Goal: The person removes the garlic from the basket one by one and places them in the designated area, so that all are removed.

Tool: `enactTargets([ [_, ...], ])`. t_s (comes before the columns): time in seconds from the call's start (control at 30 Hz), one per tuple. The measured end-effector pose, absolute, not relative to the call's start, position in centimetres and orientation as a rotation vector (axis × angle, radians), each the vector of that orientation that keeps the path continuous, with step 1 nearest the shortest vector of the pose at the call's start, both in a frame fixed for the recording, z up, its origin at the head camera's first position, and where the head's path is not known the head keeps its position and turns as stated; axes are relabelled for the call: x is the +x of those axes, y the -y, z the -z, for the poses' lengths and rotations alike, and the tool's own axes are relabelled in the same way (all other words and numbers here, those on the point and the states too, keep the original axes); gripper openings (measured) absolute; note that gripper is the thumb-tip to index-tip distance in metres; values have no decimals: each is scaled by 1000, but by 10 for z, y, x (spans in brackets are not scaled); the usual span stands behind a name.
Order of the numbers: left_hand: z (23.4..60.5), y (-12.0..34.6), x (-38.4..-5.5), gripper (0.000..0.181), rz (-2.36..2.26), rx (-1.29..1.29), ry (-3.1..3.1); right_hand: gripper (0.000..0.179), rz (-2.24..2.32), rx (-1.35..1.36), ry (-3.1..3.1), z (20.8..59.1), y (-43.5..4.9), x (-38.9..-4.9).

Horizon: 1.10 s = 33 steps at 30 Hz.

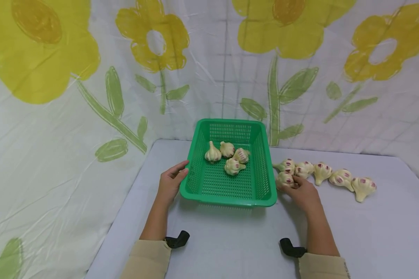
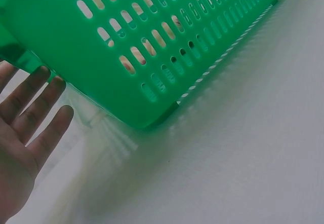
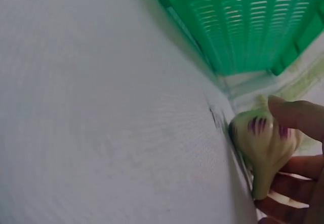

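A green plastic basket with slotted walls stands in the middle of the table in the head view, several garlic bulbs lying on its floor. My left hand is at its left side, fingertips against the rim; the left wrist view shows these fingers fairly straight. To the right of the basket, my right hand holds a cream garlic bulb with purple streaks. In the right wrist view the thumb lies on top of this bulb and the other fingers reach round its stem side, close over the table.
More garlic bulbs lie in a row on the white table, running right from the basket's right wall. Behind the table hangs a white curtain printed with yellow flowers. A black wrist mount sits at each sleeve.
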<state>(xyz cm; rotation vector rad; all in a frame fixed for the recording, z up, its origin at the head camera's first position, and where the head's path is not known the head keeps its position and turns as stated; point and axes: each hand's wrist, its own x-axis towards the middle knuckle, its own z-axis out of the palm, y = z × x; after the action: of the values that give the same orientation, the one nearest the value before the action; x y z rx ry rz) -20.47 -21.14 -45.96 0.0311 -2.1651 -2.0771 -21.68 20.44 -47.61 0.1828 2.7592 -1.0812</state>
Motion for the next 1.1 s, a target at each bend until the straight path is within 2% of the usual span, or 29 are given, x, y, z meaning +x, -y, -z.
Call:
enactTargets([
  [0.27,459,211,-205,37,2086,27,2157,78,1098,164,-2776,476,-208,-217],
  [1.1,459,212,-204,38,2068,3,2177,83,1099,185,-2733,477,-206,-218],
])
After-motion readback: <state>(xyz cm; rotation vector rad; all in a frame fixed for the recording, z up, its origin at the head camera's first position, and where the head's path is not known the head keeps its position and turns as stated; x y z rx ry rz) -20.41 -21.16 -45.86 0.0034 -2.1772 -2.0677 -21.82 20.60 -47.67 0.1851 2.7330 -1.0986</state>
